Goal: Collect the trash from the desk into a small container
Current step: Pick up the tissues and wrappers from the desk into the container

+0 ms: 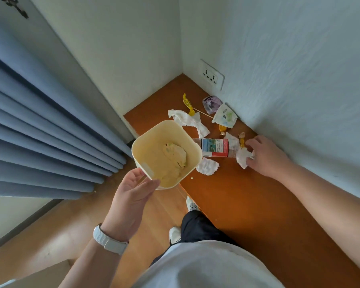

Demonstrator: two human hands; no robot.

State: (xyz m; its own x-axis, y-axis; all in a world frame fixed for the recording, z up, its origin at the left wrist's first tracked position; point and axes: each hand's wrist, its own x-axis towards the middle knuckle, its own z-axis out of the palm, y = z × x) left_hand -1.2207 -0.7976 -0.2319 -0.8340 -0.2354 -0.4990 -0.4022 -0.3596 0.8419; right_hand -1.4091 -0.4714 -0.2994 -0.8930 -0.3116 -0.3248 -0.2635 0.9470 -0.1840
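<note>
Fingers (252, 142) of right hand (267, 156) curled round crumpled tissue (244, 157) on table (247, 204), pinching it. Plastic bottle (215, 147) on its side just left of those fingers, touching tissue. Left hand (133, 192) grips near corner of cream bin (148, 140), thumb over rim; wrapper (175, 154) inside. More tissues (187, 121), yellow wrapper (188, 103), packets (224, 116) scattered beyond fingers, near wall (299, 80).

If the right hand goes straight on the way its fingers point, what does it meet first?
The right hand first meets the crumpled tissue, which it already seems to pinch; beyond it lies the plastic bottle.
</note>
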